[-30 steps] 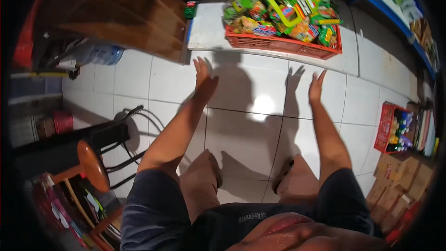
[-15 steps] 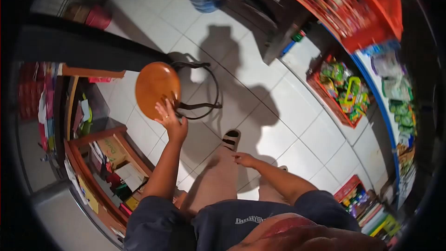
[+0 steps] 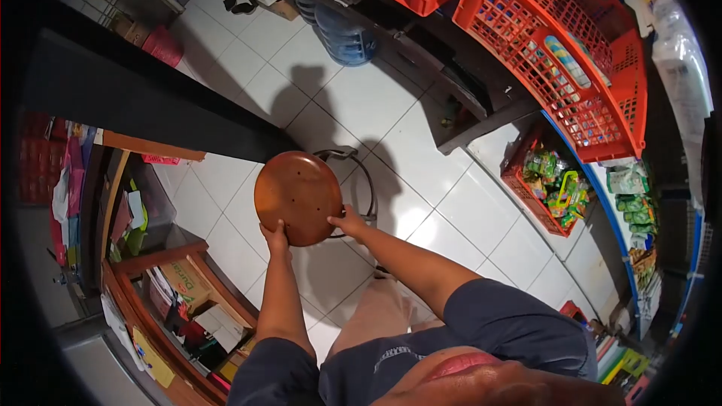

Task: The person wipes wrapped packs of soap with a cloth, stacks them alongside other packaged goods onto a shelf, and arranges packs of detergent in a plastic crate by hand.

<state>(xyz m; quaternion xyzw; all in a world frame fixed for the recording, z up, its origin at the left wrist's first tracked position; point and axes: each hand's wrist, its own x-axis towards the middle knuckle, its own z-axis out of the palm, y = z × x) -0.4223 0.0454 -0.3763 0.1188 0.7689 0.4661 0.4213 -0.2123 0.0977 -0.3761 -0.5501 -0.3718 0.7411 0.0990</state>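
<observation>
A stool with a round brown seat (image 3: 298, 192) and dark curved metal legs (image 3: 370, 180) is in front of me over the tiled floor. Several small dark holes dot the seat. My left hand (image 3: 277, 240) grips the near-left rim, thumb on top and fingers mostly hidden underneath. On the near-right rim, my right hand (image 3: 349, 222) holds on in the same way. The legs and their ring show past the seat's right side; whether they touch the floor I cannot tell.
A black beam-like panel (image 3: 165, 98) reaches from the left almost to the seat. At lower left stands an open wooden drawer (image 3: 162, 263) with papers. Red crates (image 3: 541, 53) and a crate of green packets (image 3: 553, 180) are right. Blue water bottles (image 3: 342, 37) stand behind.
My right hand has come up from near my leg to the seat's rim. My left hand has shifted to the near-left rim. The seat now faces me more squarely.
</observation>
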